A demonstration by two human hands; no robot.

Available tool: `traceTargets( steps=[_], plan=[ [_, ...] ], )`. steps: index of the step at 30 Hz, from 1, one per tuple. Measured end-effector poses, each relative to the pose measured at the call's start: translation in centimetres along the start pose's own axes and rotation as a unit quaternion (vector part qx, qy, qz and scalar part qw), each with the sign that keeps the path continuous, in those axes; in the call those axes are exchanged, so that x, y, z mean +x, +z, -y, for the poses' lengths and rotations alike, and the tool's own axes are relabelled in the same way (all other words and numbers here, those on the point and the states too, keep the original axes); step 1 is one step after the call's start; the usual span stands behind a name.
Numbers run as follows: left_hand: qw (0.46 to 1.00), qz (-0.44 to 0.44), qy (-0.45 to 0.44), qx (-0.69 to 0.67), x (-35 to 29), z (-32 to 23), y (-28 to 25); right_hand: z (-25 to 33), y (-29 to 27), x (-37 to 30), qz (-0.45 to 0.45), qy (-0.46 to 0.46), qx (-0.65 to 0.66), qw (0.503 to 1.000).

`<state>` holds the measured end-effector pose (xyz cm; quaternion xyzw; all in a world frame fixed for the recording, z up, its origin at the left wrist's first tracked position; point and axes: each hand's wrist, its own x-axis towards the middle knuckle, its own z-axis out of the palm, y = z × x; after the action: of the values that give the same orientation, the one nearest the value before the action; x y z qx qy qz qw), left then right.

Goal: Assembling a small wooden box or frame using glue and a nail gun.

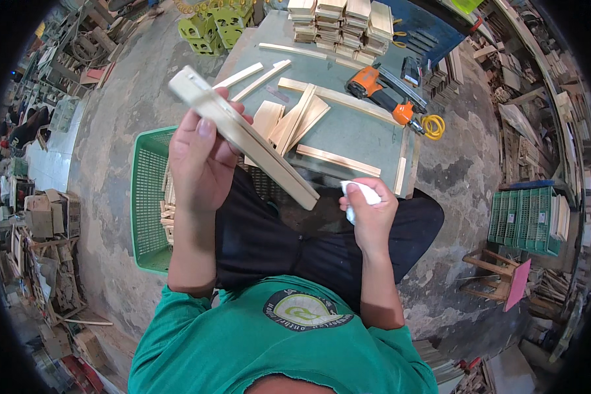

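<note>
My left hand is closed around a long pale wooden piece, held up at a slant above my lap. Its far end points to the upper left and its near end toward my right hand. In my right hand is a crumpled white cloth, pinched between thumb and fingers, apart from the wood. Beyond my hands, flat wooden boards lie crossed over one another on the grey-green worktable. A wooden strip rests along the table's near edge.
An orange and black nail gun with a coiled yellow hose lies on the table's right side. Stacked boards stand at the back. Left of my legs is a green basket holding wood pieces. A small pink-topped stool stands right.
</note>
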<state>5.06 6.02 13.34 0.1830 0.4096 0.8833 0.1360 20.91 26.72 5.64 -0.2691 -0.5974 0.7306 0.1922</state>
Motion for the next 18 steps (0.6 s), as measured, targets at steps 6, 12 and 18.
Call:
traceTargets(
  steps=[6,12,18],
  plan=[
    [0.923,-0.051,-0.180,0.336,7.0,7.4,-3.7,-4.2,-5.3,-0.6,-0.064,0.186,0.294,0.935],
    [0.781,0.041,-0.133,0.609,12.5,16.0,-7.8,-6.5,-5.9,-2.9,-0.081,0.276,0.355,0.889],
    [0.688,0.036,-0.125,0.714,13.7,20.5,-9.9,-6.6,-5.3,-3.1,-0.071,0.284,0.385,0.875]
  ],
)
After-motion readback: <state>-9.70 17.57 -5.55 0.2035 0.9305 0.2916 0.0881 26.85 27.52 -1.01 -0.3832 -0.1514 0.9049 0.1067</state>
